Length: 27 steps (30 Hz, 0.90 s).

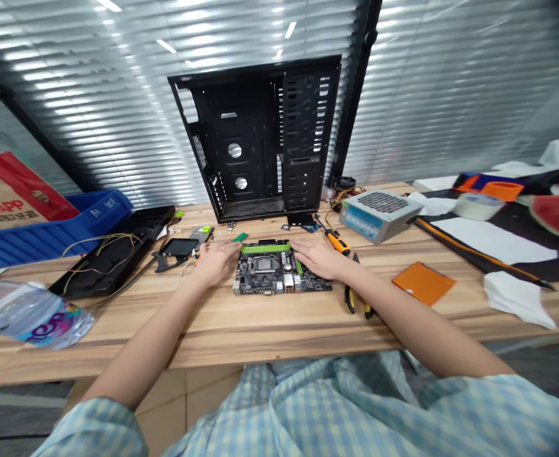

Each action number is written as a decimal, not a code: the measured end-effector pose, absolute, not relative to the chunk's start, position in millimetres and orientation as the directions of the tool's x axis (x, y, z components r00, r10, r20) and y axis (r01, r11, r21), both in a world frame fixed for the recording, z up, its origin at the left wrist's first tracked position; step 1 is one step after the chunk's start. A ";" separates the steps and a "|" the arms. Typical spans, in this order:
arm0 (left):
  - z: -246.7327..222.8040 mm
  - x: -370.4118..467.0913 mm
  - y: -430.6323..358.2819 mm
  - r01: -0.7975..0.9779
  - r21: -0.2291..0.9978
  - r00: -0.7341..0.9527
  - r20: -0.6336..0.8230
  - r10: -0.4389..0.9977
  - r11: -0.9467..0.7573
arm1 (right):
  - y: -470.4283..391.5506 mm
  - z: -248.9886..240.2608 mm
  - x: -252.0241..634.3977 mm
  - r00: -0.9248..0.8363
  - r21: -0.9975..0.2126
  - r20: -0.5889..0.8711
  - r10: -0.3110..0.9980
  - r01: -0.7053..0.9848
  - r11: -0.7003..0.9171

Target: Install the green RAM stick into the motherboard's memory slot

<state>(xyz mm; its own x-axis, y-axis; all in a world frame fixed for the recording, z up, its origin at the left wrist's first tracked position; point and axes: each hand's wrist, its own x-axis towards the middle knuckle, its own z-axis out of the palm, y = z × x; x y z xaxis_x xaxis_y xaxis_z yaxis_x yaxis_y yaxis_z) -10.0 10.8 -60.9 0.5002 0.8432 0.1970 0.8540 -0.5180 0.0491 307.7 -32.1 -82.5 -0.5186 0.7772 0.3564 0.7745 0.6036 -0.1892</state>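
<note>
A black motherboard (264, 265) with green memory slots lies flat on the wooden table, its processor showing in the socket. My left hand (216, 261) is at the board's left edge, fingers stretched forward beside it, with a small green module (240, 237) just past the fingertips. Over the right part of the board lies my right hand (315, 257), its fingers extended across the slots. Neither hand visibly grips anything; whether the fingertips press on the board cannot be told.
An open black computer case (255, 146) stands behind the board. To the right are an orange screwdriver (337, 242), pliers (349, 299) partly under my forearm, a power supply (379, 214) and an orange sheet (423, 283). A bottle (36, 317) and blue bin (101, 212) are left.
</note>
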 end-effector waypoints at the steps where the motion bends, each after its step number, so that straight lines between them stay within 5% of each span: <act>1: -60.7 -10.3 11.1 0.838 0.036 0.526 0.207 0.825 -0.544 | -31.8 -82.7 308.1 -0.523 -0.187 0.355 0.775 0.773 0.607; 27: -46.5 -6.5 -0.7 0.809 0.055 0.552 0.270 0.789 -0.585 | -31.8 -77.7 307.8 -0.530 -0.246 0.437 0.727 0.706 0.664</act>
<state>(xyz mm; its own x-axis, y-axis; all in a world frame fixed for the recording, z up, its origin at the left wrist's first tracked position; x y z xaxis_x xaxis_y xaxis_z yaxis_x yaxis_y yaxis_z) -6.5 -0.7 -46.5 0.5518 0.7891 0.2698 0.8094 -0.5847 0.0546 307.8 -31.8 -77.7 -0.5302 0.7266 0.4370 0.7065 0.6636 -0.2461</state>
